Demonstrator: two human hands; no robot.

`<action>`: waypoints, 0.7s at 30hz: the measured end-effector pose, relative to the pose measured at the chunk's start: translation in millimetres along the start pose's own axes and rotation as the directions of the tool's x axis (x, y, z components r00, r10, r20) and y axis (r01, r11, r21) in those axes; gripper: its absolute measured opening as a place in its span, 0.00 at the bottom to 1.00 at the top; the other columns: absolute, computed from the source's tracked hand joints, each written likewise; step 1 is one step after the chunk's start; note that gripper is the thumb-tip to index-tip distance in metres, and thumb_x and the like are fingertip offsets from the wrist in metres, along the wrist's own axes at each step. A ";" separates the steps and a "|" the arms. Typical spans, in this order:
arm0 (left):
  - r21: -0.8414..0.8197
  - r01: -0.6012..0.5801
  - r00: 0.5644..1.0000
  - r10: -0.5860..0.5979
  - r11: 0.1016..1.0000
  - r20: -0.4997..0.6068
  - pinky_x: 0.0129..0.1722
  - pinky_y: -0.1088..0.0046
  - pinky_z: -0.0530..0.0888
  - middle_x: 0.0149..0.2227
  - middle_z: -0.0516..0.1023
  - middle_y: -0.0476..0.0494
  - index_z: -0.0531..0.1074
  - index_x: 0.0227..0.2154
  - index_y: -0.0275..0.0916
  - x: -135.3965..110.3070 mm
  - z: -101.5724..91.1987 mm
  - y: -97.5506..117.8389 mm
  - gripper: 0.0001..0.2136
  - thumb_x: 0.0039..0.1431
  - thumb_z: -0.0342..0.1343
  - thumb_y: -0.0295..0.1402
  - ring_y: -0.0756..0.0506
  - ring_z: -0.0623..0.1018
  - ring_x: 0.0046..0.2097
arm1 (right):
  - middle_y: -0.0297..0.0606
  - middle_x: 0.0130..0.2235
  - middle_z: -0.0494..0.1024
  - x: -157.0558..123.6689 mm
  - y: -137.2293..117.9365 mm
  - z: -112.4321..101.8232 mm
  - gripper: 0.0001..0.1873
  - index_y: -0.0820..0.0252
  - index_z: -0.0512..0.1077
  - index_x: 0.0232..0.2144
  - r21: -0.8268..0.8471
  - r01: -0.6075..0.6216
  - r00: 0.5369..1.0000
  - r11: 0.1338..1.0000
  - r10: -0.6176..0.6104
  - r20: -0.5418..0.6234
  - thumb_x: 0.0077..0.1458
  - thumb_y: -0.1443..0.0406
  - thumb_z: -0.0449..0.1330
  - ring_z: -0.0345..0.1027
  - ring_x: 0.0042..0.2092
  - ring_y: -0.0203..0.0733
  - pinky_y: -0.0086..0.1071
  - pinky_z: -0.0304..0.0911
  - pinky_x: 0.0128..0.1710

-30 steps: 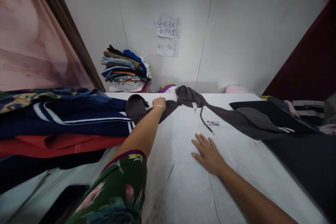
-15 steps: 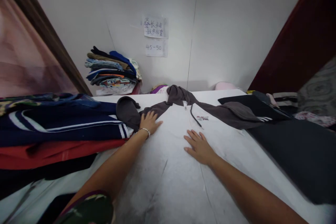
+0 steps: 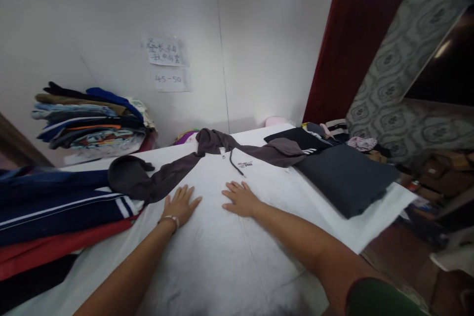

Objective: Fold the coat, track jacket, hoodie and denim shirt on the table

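A white zip hoodie (image 3: 213,237) with dark grey-brown sleeves and hood (image 3: 213,140) lies spread out, front up, on the white-covered table (image 3: 381,212). A dark drawstring (image 3: 236,164) and a small chest print show near its collar. My left hand (image 3: 180,205), a bracelet at the wrist, rests flat with fingers spread on the hoodie's left side, below the sleeve. My right hand (image 3: 241,198) lies flat on the chest below the drawstring, fingers apart. Neither hand grips the cloth. The hoodie's lower end runs toward me, partly beneath my forearms.
A tall stack of folded clothes (image 3: 96,118) stands at the back left by the wall. Navy and red garments (image 3: 66,207) lie at the left edge. Dark folded clothing (image 3: 344,173) sits at the right, with a dark red door (image 3: 344,34) behind. Boxes (image 3: 440,177) crowd the right side.
The camera view has turned to the right, shifting everything leftward. My left hand has moved off the sleeve edge, down onto the white body. My right hand stays flat on the chest.
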State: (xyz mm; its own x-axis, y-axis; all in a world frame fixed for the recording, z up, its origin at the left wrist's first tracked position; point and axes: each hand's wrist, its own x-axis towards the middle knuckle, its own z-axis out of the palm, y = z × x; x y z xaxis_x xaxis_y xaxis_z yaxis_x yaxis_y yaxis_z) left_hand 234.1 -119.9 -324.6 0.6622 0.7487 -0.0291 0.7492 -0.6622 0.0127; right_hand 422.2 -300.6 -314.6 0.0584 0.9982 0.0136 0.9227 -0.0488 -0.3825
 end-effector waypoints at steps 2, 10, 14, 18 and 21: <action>-0.002 0.000 1.000 0.000 1.000 0.020 0.63 0.48 0.52 0.69 0.49 0.41 0.55 0.65 0.40 -3.4 5.2 -2.3 0.30 0.63 0.37 0.48 0.38 0.50 0.69 | 0.45 0.69 0.47 -0.6 -1.1 0.1 0.34 0.56 0.57 0.63 -0.002 0.008 1.000 1.000 -0.008 0.008 0.61 0.47 0.49 0.36 0.69 0.53 0.57 0.34 0.64; 0.019 -0.010 1.000 0.010 1.000 0.012 0.64 0.50 0.53 0.69 0.50 0.40 0.54 0.65 0.42 -1.2 2.7 -4.6 0.30 0.63 0.37 0.49 0.39 0.50 0.69 | 0.38 0.63 0.64 4.0 62.6 -67.2 0.24 0.58 0.65 0.58 -0.044 -0.178 0.947 0.983 0.159 -0.279 0.60 0.61 0.54 0.54 0.64 0.42 0.35 0.50 0.62; 0.018 0.011 1.000 -0.011 1.000 0.019 0.64 0.51 0.52 0.69 0.49 0.41 0.54 0.65 0.41 -2.6 3.5 -3.5 0.30 0.64 0.38 0.48 0.40 0.50 0.69 | 0.49 0.62 0.64 2.6 132.4 -116.1 0.25 0.67 0.62 0.59 -0.046 -0.410 0.831 0.911 0.352 -0.431 0.60 0.67 0.51 0.53 0.64 0.48 0.41 0.48 0.63; 0.006 0.012 1.000 -0.012 1.000 0.010 0.64 0.50 0.52 0.69 0.50 0.45 0.55 0.65 0.44 -2.8 5.7 -5.1 0.30 0.63 0.39 0.49 0.39 0.51 0.69 | 0.55 0.61 0.63 4.4 174.4 -128.9 0.25 0.73 0.60 0.59 -0.039 -0.532 0.751 0.846 0.450 -0.484 0.60 0.69 0.49 0.52 0.64 0.53 0.45 0.49 0.62; -0.001 0.006 1.000 -0.006 1.000 -0.002 0.64 0.50 0.51 0.68 0.50 0.43 0.55 0.65 0.42 -3.6 6.9 -5.6 0.30 0.63 0.39 0.49 0.38 0.51 0.69 | 0.54 0.63 0.61 17.1 186.8 -123.6 0.26 0.72 0.59 0.60 -0.041 -0.537 0.749 0.843 0.453 -0.484 0.61 0.68 0.48 0.48 0.65 0.54 0.45 0.48 0.63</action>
State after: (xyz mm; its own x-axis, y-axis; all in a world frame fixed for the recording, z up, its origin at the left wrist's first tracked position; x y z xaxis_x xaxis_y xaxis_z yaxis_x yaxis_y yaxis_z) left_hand 227.4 -119.1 -331.5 0.6576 0.7529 -0.0269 0.7534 -0.6575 0.0137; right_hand 642.7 -297.0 -271.6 0.6464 0.7083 0.2838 0.7618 -0.5781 -0.2923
